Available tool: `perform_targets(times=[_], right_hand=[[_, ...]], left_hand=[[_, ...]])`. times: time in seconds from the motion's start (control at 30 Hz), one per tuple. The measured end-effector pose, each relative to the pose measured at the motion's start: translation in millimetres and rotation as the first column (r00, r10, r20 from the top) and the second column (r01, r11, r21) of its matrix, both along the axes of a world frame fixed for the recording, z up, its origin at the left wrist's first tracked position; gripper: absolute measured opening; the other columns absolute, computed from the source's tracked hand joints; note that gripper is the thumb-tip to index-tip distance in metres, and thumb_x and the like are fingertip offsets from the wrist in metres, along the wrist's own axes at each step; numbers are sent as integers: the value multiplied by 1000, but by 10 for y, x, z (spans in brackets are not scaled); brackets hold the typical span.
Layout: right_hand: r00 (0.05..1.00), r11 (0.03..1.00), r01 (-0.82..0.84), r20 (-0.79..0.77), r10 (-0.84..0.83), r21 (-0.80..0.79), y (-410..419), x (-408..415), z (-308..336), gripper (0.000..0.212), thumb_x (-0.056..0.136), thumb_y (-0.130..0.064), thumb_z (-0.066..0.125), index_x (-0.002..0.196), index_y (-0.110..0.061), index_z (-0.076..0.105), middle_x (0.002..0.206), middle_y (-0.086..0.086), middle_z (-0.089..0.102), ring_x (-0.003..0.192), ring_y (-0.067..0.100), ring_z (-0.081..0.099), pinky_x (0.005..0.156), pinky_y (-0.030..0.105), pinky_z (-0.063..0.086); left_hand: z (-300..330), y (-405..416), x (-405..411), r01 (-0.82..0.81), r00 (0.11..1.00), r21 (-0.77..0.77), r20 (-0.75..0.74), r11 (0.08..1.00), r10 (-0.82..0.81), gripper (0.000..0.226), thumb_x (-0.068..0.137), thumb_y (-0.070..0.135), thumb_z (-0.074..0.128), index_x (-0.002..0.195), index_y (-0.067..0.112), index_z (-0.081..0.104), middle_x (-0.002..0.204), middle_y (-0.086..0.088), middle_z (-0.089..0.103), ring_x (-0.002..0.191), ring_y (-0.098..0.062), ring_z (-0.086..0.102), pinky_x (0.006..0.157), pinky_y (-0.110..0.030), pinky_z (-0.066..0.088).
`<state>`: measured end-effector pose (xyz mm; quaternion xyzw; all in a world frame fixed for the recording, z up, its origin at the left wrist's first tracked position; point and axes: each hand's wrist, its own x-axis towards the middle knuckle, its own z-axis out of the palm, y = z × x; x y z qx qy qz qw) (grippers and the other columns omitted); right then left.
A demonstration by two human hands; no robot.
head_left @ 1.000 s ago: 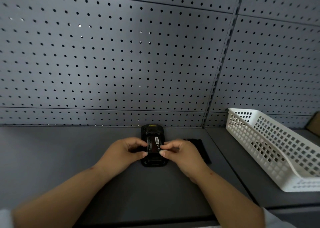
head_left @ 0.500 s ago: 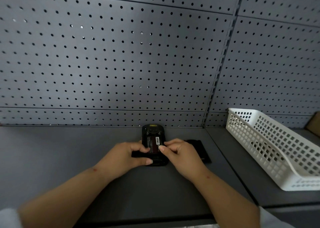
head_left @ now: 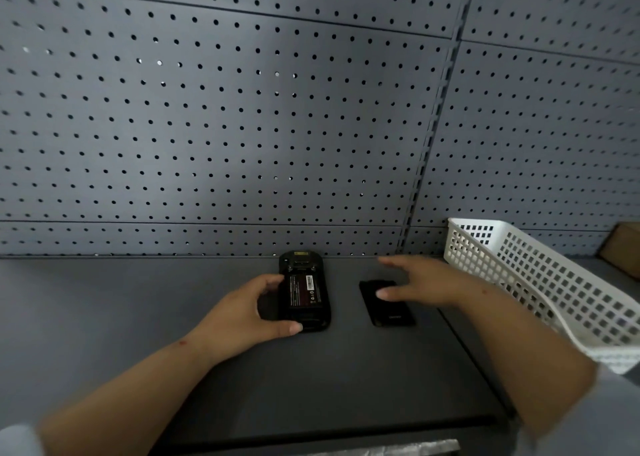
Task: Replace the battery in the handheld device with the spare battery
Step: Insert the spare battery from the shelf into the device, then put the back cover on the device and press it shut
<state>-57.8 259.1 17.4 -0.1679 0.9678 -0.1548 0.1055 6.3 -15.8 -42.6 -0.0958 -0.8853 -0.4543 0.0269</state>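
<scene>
Head view looked down on a dark grey worktop (head_left: 104,317) against a perforated panel wall (head_left: 207,126). Handheld device (head_left: 304,291) lay face down, back open, with a battery (head_left: 302,291) seated in its compartment, label up. Left hand (head_left: 242,317) gripped the device from its left side, thumb at the near end, fingers curled on the far left edge. Right hand (head_left: 419,282) hovered with fingers spread, holding nothing, over a flat black piece (head_left: 388,305) lying just right of the device; cannot tell whether that piece was a cover or a battery. White lattice basket (head_left: 540,282) sat at the far right, well apart from the device; nothing visible inside. Brown object (head_left: 623,251) behind the basket, partly cut off.
</scene>
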Motion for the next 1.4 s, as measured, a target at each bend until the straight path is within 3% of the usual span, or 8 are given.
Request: perform_targets(times=[0.13,0.33,0.53,0.7,0.77,0.87,1.27,1.4], right_hand=[[985,978,-28,170,-8,208,139,-107,-35,91,75,-51,66,147,-27,16,157,1,17,144,19,18,115,30,16],[974,980,-32,225,-13,197,94,-245,-112,89,68,-53,71,142,-39,24,147,3,23,139,23,24,116,35,22],[977,992,47,214,-21,-114,17,-347,-90,37,73,-26,76,103,-23,57,110,-3,58,109,17,55,91,27,42],[948,590,280,316,-45,-757,-374,-392,-46,10,83,-7,63,87,-16,64,92,3,65,90,16,61,84,30,50],[932,420,326,362,7,-847,-616,-357,-57,9,85,-3,61,89,-11,63,90,5,65,85,16,62,76,27,52],[922,356,348,386,38,-867,-909,-295,-134,8,84,-3,61,89,-9,63,88,5,65,82,15,62,76,25,52],[951,519,254,308,19,-816,-1043,-305,-322,7,83,-10,64,85,-16,66,89,-1,65,97,18,59,92,33,48],[956,543,244,294,6,-803,-1026,-297,-334,5,83,-10,65,86,-13,66,85,-2,64,84,9,59,79,23,48]], left_hand=[[29,30,13,13,1000,-13,29,1000,-12,94,65,33,78,140,27,23,126,21,37,119,4,33,99,-17,23],[8,21,1,21,1000,-61,10,998,-20,94,65,35,78,141,26,23,134,18,38,120,6,31,101,-16,22],[-19,5,-7,-1,1000,-126,-8,992,1,95,65,41,76,142,26,23,144,9,38,129,-4,34,105,-20,24],[9,25,20,2,999,-129,-32,992,-6,90,67,38,75,140,28,24,140,12,40,120,3,33,100,-17,24],[25,38,32,5,999,-115,-40,993,-10,90,67,36,76,140,29,23,134,19,39,120,4,33,99,-15,23],[59,60,54,2,999,-100,-35,995,-6,95,67,35,76,141,29,16,124,27,28,119,8,28,98,-13,22],[82,70,73,-17,999,-132,-48,991,11,100,67,39,75,142,30,10,121,27,25,115,10,25,92,-9,23],[80,74,72,-24,999,-137,-51,990,17,100,67,39,75,143,31,10,120,27,26,115,10,25,94,-11,23]])
